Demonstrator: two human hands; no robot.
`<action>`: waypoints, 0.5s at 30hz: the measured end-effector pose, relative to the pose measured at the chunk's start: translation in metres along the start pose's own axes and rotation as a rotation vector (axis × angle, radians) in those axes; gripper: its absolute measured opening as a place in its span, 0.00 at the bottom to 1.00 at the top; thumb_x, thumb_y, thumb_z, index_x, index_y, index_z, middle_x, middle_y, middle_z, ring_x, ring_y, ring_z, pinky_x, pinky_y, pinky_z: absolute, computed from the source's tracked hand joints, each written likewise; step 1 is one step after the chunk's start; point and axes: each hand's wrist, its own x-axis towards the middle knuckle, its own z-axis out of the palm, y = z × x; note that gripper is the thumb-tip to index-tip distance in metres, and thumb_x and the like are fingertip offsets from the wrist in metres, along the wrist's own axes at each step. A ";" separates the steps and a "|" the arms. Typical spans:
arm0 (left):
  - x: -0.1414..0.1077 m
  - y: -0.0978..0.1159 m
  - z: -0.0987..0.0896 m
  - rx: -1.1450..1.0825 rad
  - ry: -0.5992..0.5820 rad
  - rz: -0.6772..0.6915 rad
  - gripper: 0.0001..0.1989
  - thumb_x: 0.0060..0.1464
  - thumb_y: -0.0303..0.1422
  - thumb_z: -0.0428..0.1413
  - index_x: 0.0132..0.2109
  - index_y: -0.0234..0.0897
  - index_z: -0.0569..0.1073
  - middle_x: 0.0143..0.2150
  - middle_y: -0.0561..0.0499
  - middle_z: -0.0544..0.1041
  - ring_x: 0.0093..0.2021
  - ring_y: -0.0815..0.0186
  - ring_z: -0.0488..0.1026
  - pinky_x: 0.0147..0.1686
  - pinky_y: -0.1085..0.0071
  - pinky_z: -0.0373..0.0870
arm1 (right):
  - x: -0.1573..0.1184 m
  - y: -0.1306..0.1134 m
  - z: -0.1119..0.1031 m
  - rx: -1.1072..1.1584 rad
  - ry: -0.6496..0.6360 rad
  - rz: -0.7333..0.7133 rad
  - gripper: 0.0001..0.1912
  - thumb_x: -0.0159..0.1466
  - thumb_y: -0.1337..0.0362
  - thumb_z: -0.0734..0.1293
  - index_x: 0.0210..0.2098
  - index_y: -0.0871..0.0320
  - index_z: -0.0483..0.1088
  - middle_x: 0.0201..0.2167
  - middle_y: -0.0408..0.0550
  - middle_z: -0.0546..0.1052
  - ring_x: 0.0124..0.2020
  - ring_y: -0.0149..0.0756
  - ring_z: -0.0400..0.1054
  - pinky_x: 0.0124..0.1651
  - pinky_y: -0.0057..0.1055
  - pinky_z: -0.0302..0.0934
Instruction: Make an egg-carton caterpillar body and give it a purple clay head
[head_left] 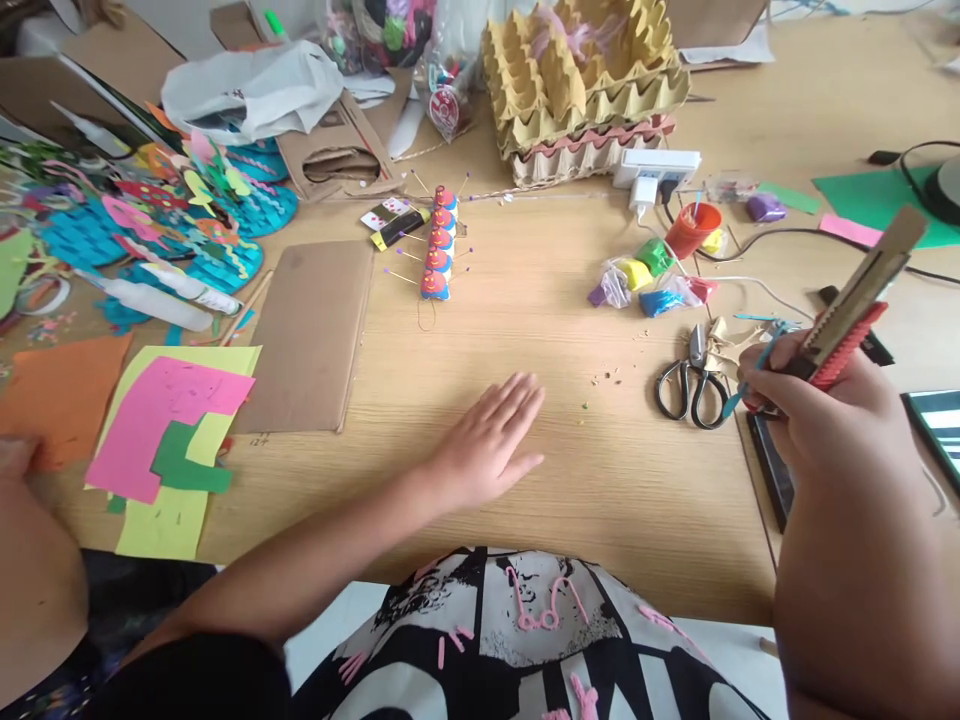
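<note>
Our R hand (814, 400) grips a cutter (862, 290): prob. light, stiff; best by red handle (849, 347), blade unclear. L hand (487, 445) flat, free.

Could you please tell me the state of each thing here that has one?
Left hand: open, palm down on the table.
Right hand: closed around the red utility knife.
Scissors: lying flat, blades apparently shut.
White charger: plugged into the power strip.
Egg trays: stacked.
Brown cardboard: lying flat.
Orange cup: open-topped.
</note>
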 end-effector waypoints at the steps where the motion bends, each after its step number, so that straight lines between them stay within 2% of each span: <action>1: -0.019 0.001 0.007 0.036 -0.007 -0.049 0.46 0.75 0.51 0.44 0.82 0.36 0.28 0.85 0.35 0.43 0.85 0.48 0.42 0.83 0.47 0.49 | 0.000 0.002 0.000 0.084 0.014 -0.003 0.15 0.49 0.66 0.74 0.30 0.53 0.64 0.29 0.42 0.69 0.28 0.34 0.63 0.32 0.36 0.53; 3: -0.042 0.008 0.022 0.092 -0.024 -0.075 0.47 0.74 0.55 0.43 0.83 0.35 0.29 0.84 0.34 0.45 0.84 0.45 0.46 0.82 0.42 0.51 | 0.000 0.002 0.002 0.246 0.061 0.010 0.15 0.46 0.70 0.75 0.29 0.54 0.65 0.29 0.42 0.69 0.30 0.34 0.64 0.32 0.35 0.52; 4: -0.043 0.013 0.029 0.107 -0.034 -0.076 0.45 0.74 0.54 0.43 0.83 0.34 0.33 0.84 0.34 0.45 0.84 0.45 0.45 0.82 0.42 0.50 | -0.001 0.000 0.004 0.283 0.092 0.004 0.15 0.46 0.71 0.74 0.28 0.54 0.66 0.29 0.43 0.69 0.32 0.35 0.65 0.33 0.34 0.52; 6: -0.026 0.022 0.037 0.102 -0.049 -0.071 0.41 0.76 0.51 0.41 0.82 0.29 0.42 0.84 0.34 0.45 0.85 0.47 0.44 0.83 0.44 0.48 | -0.003 -0.003 0.006 0.330 0.119 0.000 0.14 0.46 0.73 0.74 0.28 0.55 0.67 0.29 0.43 0.69 0.33 0.36 0.67 0.33 0.34 0.52; 8: 0.011 0.031 0.039 0.061 -0.058 -0.070 0.39 0.76 0.49 0.39 0.81 0.26 0.47 0.84 0.34 0.45 0.85 0.49 0.42 0.83 0.46 0.47 | -0.006 -0.006 0.009 0.360 0.092 0.003 0.14 0.46 0.73 0.74 0.28 0.55 0.67 0.29 0.44 0.69 0.33 0.36 0.67 0.32 0.33 0.52; 12: 0.101 0.052 0.035 -0.041 -0.063 -0.113 0.38 0.76 0.46 0.37 0.81 0.24 0.47 0.85 0.36 0.43 0.86 0.51 0.39 0.85 0.50 0.42 | -0.009 -0.005 0.012 0.337 0.046 0.044 0.16 0.46 0.72 0.76 0.28 0.54 0.67 0.30 0.41 0.67 0.31 0.33 0.65 0.30 0.32 0.53; 15: 0.146 0.062 0.028 -0.113 -0.016 -0.116 0.37 0.76 0.43 0.37 0.82 0.25 0.45 0.85 0.37 0.43 0.86 0.54 0.39 0.85 0.53 0.40 | -0.007 0.002 0.006 0.262 0.026 0.063 0.16 0.47 0.68 0.76 0.30 0.53 0.66 0.31 0.41 0.68 0.31 0.34 0.65 0.31 0.33 0.56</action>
